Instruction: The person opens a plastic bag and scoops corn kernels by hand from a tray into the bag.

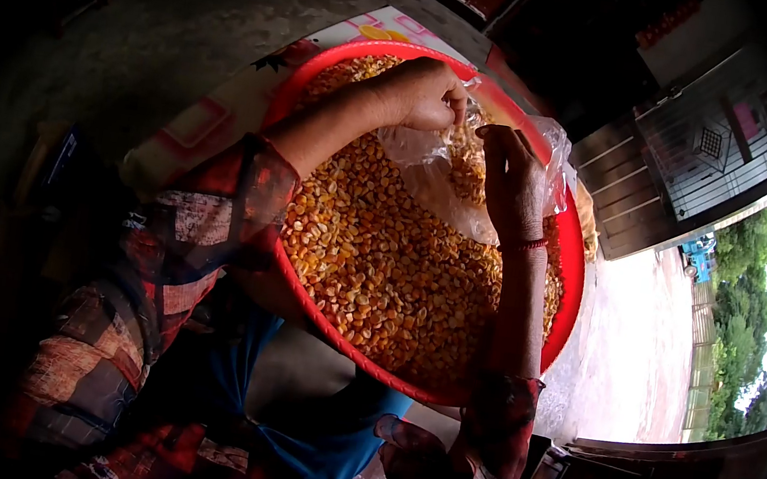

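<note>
A wide red basin (573, 294) holds a thick layer of yellow and orange corn kernels (380, 268). Over the kernels at its far side lies a clear plastic bag (443, 192), with some kernels showing through it. My left hand (428, 97) is closed at the bag's upper left edge, fingers curled in on the thin plastic. Opposite it, my right hand (511, 174) pinches the bag's edge on the right, and loose plastic sticks out beyond its back. A small gap separates the two hands.
The basin rests over a patterned pink and white surface (200, 123). Blue cloth (317, 449) shows below the basin. A grey metal door (707, 137) stands at the right beside a bright doorway, with trees outside. Concrete floor (169, 27) extends at the upper left.
</note>
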`<state>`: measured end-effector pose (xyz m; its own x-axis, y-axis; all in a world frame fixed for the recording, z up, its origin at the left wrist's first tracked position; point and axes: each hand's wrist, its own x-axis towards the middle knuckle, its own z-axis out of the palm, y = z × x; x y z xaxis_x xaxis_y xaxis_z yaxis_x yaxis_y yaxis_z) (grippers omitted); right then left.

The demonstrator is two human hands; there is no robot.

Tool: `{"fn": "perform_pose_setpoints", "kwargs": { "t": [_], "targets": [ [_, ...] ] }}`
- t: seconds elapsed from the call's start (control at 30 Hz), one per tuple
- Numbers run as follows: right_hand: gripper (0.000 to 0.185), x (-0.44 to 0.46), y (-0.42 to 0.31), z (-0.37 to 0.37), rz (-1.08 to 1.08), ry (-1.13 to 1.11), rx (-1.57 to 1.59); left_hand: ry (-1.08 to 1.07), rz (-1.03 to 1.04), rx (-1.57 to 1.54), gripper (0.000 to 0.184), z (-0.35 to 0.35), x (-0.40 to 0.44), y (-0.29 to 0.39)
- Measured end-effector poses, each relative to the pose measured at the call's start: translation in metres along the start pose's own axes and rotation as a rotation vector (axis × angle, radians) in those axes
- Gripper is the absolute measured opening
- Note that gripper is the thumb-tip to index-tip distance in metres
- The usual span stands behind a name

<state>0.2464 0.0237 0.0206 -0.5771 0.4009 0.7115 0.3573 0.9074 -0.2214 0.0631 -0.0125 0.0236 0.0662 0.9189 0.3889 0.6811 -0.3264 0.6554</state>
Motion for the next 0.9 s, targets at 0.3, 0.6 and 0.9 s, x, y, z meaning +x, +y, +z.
{"fn": "perform_pose_setpoints", "kwargs": {
  "t": [0.3, 0.6, 0.9],
  "targets": [
    [0.01, 0.007, -0.037, -0.031, 0.104, -0.696, 0.443, 0.075, 0.008, 0.0, 0.015, 0.002, 0.006, -0.012],
    [0.043, -0.014, -0.064, -0.002, -0.159, -0.939, 0.314, 0.157, 0.073, -0.057, 0.018, 0.006, 0.009, -0.021],
    [0.029, 0.002, -0.081, -0.015, 0.358, -1.337, 0.365, 0.092, 0.082, -0.012, 0.016, 0.007, 0.008, -0.02]
  ]
}}
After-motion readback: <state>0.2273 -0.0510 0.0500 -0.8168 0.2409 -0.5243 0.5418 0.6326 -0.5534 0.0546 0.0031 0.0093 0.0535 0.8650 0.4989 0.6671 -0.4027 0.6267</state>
